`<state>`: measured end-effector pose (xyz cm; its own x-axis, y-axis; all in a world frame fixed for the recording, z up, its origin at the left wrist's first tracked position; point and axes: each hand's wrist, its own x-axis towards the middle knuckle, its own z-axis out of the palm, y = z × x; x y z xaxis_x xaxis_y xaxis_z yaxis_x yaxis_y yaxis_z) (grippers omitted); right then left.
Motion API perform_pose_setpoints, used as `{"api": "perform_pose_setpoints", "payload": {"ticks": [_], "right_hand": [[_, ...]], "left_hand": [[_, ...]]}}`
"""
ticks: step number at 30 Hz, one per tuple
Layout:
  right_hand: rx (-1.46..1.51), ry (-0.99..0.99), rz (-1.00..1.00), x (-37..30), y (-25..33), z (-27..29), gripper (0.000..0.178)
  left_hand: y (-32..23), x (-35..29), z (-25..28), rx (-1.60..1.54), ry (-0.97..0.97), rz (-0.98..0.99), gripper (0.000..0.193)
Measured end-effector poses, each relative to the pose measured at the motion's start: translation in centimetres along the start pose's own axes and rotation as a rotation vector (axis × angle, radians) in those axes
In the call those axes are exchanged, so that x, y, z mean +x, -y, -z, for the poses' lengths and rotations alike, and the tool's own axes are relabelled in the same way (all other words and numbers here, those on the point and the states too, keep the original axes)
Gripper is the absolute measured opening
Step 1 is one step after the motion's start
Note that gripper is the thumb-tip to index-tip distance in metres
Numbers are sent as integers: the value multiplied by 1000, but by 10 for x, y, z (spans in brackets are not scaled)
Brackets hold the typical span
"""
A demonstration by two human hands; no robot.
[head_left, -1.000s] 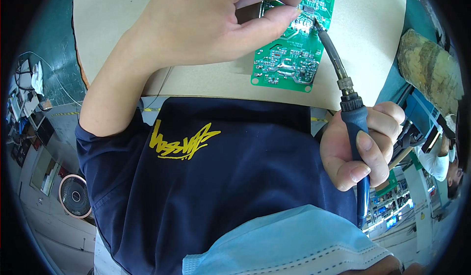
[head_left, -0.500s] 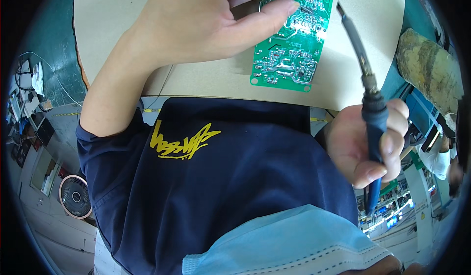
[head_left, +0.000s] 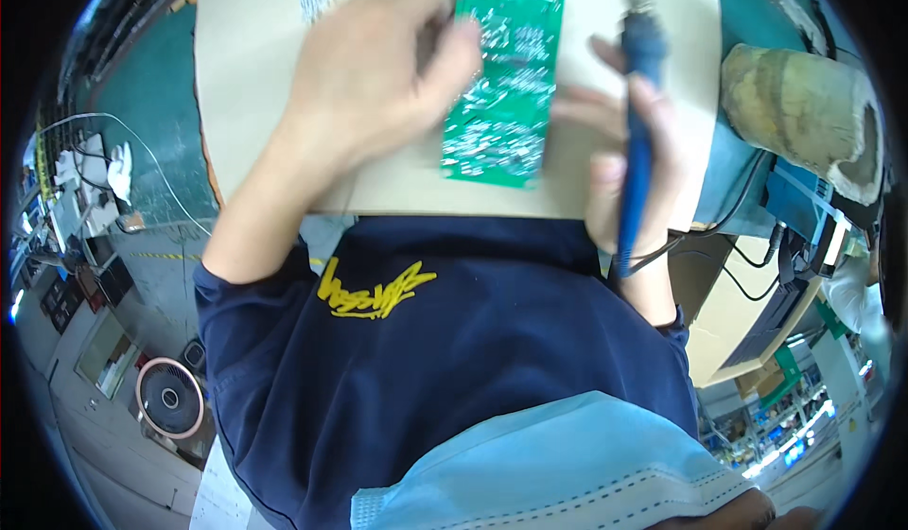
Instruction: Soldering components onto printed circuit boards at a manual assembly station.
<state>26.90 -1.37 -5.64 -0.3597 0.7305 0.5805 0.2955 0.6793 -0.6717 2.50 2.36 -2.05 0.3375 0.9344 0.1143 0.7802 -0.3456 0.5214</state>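
In the head view, the board lies on the beige mat at the upper centre of the frame, its long sides running up and down and its top end cut off. The left hand, upper left of centre, is curled, its thumb over the board's left edge; blur hides whether it grips anything or touches the board. The right hand, right of centre, grips the iron by its blue handle, some fingers stretched toward the board's right edge. A fan stands lower left.
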Motion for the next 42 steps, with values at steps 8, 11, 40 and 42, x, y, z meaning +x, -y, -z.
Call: {"api": "perform_pose_setpoints", "payload": {"ticks": [8,11,40,42], "right_hand": [[128,-101,-4,-7,0,7,43],[368,-353,-238,-8,7,5,42],[452,-389,-260,-2,12,29,40],[463,-374,-280,-2,13,30,41]], "left_hand": [[-57,3,7,255,243,207,66],[-62,12,18,314,373,144,62],[103,454,22,501,195,-67,64],[101,453,12,452,180,-106,63]]}}
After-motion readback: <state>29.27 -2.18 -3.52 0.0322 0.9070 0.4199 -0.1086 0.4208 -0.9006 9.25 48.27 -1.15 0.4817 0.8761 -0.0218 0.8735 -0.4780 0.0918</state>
